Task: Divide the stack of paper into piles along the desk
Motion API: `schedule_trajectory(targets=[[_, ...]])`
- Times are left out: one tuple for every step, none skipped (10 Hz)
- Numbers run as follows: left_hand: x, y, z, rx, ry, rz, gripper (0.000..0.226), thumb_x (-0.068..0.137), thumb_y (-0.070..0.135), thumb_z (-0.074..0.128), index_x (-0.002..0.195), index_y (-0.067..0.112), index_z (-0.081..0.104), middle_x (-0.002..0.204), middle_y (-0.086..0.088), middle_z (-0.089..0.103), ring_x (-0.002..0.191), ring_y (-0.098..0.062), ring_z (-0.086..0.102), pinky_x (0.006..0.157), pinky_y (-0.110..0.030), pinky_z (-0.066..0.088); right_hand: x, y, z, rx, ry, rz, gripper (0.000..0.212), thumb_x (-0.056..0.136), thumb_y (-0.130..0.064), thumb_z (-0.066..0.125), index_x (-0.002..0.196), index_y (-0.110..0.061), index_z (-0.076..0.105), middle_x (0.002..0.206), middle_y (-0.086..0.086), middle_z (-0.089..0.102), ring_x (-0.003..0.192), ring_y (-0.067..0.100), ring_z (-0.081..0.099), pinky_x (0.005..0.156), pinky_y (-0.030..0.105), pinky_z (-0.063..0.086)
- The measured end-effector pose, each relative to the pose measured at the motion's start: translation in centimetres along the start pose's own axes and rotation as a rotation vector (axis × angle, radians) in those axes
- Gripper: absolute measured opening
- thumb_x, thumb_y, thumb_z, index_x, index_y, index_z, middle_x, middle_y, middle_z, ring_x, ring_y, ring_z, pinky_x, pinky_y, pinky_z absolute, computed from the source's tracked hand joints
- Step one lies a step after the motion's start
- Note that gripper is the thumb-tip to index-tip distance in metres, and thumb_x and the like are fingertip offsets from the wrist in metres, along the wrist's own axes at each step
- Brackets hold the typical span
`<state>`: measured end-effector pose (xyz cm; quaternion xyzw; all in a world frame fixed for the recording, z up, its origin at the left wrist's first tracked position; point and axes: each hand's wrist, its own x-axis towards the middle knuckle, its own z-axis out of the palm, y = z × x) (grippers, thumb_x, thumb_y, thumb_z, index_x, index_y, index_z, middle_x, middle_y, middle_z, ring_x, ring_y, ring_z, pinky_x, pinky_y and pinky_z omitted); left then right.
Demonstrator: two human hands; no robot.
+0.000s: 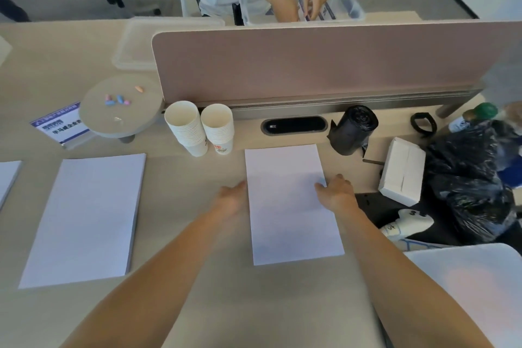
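1. we see a white paper pile [292,203] at centre frame on the beige desk [197,285]. its long axis runs from the lower edge of the frame toward the pink divider [310,65], leaning slightly so the near end sits further right than the far end.
2. left hand [230,199] lies flat beside the pile's left long edge, fingers loose and extended, tips at the edge; we cannot tell whether they touch it.
3. right hand [337,192] rests at the right long edge, fingers curled lightly over the sheet margin, thumb on top; whether it pinches a sheet we cannot tell.
4. a thicker paper stack [84,217] lies at left of frame, long axis also running near to far, tilted with its far end to the right. well apart from the centre pile.
5. a further sheet edge [8,178] shows at far left, and more paper [469,291] at lower right.
6. two stacks of paper cups [200,128] stand just beyond the centre pile, upper left of it; a black bag roll [353,128] stands to its upper right.
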<state>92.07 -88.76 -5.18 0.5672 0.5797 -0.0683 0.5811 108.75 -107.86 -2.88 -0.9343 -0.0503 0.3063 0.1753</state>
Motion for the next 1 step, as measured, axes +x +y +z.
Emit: schedule_trajectory(targets=[[-2.87, -0.84, -1.92, -0.073, -0.031, 0.027, 0.042, 0.095, 0.040, 0.055, 0.114, 0.002, 0.058, 0.085, -0.007, 0.056, 0.069, -0.023, 0.053, 0.061, -0.030, 0.042, -2.83, -0.20, 0.35, 0.038, 0.018, -0.132, 0.059, 0.095, -0.045, 0.049, 0.138, -0.006, 0.041, 0.137, 0.014, 0.050, 0.121, 0.035, 0.052, 0.097, 0.038, 0.047]])
